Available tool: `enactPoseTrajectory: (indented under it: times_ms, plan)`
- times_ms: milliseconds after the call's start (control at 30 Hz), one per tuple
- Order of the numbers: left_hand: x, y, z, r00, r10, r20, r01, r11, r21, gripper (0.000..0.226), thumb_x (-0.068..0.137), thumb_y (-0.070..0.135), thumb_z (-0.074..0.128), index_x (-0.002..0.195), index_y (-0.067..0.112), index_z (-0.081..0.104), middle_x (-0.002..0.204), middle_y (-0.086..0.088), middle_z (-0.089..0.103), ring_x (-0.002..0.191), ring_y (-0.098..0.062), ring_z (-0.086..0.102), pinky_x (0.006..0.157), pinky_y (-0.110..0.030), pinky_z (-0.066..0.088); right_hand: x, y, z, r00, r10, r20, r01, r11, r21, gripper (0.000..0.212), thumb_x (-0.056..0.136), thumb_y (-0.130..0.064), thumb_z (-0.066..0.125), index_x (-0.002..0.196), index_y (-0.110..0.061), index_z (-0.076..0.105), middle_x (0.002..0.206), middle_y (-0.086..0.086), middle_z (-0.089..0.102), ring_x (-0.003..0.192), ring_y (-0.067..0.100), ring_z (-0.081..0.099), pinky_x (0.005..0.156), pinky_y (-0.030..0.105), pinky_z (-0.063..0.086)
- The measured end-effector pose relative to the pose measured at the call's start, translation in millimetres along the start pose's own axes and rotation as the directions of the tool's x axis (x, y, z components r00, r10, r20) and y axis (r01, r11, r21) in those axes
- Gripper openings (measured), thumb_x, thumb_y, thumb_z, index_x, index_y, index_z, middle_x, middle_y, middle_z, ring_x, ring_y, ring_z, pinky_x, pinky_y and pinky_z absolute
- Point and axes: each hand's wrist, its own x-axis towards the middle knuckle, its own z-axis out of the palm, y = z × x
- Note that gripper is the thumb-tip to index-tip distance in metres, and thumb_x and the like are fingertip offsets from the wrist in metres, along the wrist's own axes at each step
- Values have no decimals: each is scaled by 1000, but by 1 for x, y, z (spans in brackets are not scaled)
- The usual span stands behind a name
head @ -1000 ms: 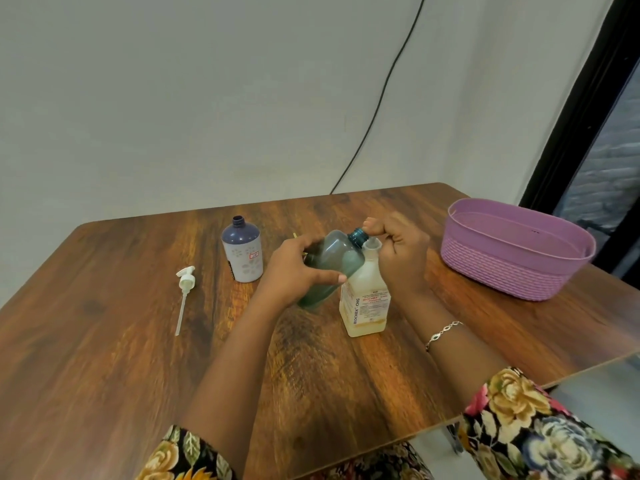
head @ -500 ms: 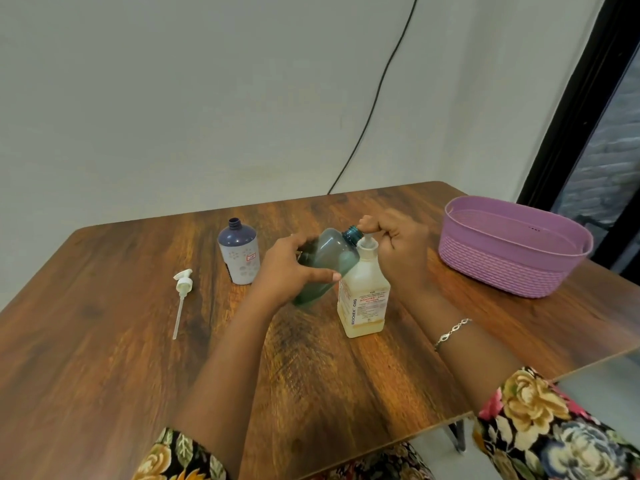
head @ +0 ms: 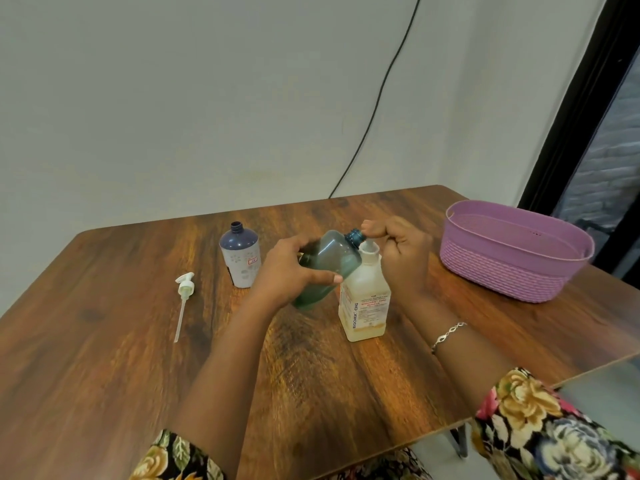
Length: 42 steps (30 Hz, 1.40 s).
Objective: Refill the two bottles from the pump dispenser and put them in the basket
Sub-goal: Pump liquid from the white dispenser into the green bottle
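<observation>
Bottle [head: 329, 254], green, gripped in left hand [head: 287, 271]; right hand [head: 405, 258] curled at its neck, hold unclear.

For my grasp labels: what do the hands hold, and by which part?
The left hand grips the tilted translucent green plastic bottle round its body. The right hand curls beside the bottle's neck; whether it holds anything cannot be told.

Wooden table [head: 104, 375] — pump [head: 183, 292], blue bottle [head: 240, 258], pale bottle [head: 367, 306], probably plastic basket [head: 502, 271]

Wood table [head: 104, 358], blk cable [head: 390, 68], wall [head: 173, 98].
</observation>
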Motion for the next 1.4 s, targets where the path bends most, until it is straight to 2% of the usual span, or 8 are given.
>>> enactPoseTrajectory:
  times_ms: [133,233,433,700,900,1067,1233,1400]
  plan:
    - [-2,-4,7,1000,-24,19,24,1000,2,74,65,24,81,131,14,50,125,-3,55,112,-21,51,98,-42,45,-5,7,1,999,7,-33,-5,999,44,25,76,-3,46,74,3,70,74,3,66,77,14,67,69,15,52]
    - [-3,-3,6,1000,-21,5,21,1000,-10,75,65,23,81,132,13,49,126,-4,55,113,-21,51,98,-44,45,1,2,1,1000,22,2,-22,1000,20,28,74,15,46,75,1,70,74,3,66,75,15,68,68,14,52]
    - [-1,2,0,1000,-13,-8,13,1000,-22,74,64,24,81,131,13,50,126,-3,56,112,-21,52,96,-44,47,14,-4,-1,999,39,26,-37,998,-48,31,74,6,40,74,-1,70,74,0,66,75,15,66,69,23,54]
    - [-4,-8,7,1000,-15,-4,15,1000,-16,72,67,21,80,132,16,48,125,-1,54,111,-18,50,96,-37,45,-6,5,5,999,-39,-24,38,999,-32,30,73,20,44,73,2,69,75,3,64,81,15,65,71,8,48]
    - [-3,1,-1,1000,3,-25,-3,1000,-1,69,68,22,79,129,13,50,123,-3,56,109,-19,51,94,-38,47,19,-4,-1,995,79,68,-72,992,-101,29,73,8,44,71,-7,69,74,5,68,73,20,64,65,26,50]
    - [-2,-3,3,1000,-1,-7,1,1000,22,70,67,22,80,129,15,50,123,-1,55,109,-18,51,95,-38,46,-5,-4,4,997,-66,-32,63,994,-90,24,76,6,46,74,0,69,74,7,68,77,16,66,68,20,53]
    - [-4,-7,8,1000,-7,-8,7,1000,14,73,65,26,81,131,14,50,124,-2,56,111,-20,52,97,-41,46,-5,3,3,1000,-24,-7,24,1000,-9,32,71,17,42,75,1,69,75,5,66,80,19,67,71,16,52]
    - [-2,-2,2,1000,6,-14,-6,1000,3,72,66,24,80,131,13,50,125,-3,55,111,-20,52,95,-40,47,12,-10,3,994,110,16,-111,994,9,26,72,-4,42,71,-1,68,73,4,66,75,18,65,68,24,52]
